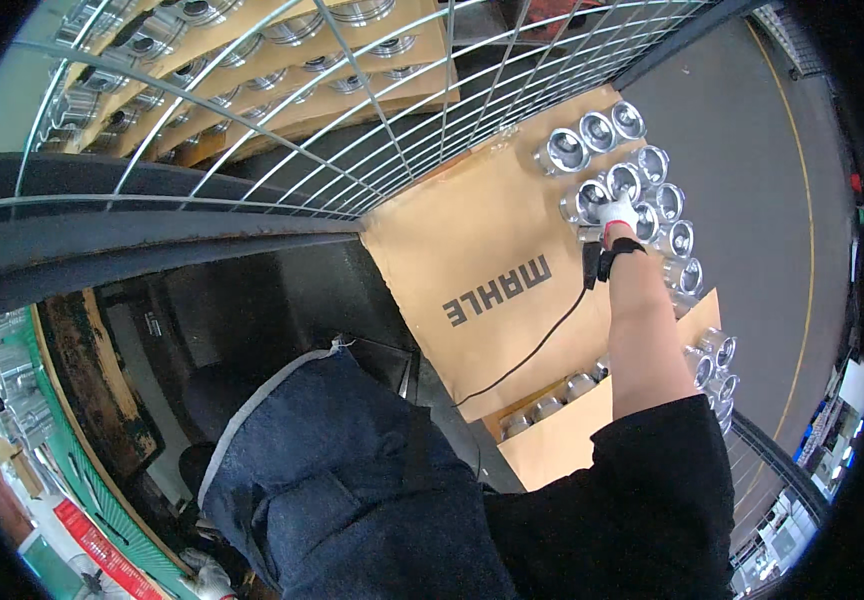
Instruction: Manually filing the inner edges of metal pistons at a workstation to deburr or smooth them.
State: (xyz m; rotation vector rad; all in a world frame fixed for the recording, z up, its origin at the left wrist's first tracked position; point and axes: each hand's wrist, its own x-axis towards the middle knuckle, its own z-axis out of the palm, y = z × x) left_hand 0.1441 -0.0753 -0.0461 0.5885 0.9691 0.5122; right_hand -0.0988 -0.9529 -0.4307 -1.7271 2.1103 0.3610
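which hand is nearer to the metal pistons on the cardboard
Right. The right hand is in among the metal pistons on the cardboard, appearing to touch one. What looks like the left hand is well away, near the lower-left edge of the view.

cardboard sheet (452, 235): 1 | silver cylinders (562, 152) on the sheet: at least 10, some partly hidden | beneath its lower edge: about 4 | past its lower-right corner: at least 4 | gloved hands: 2, right hand (619, 211) above the sheet, left hand (212, 580) well apart from it
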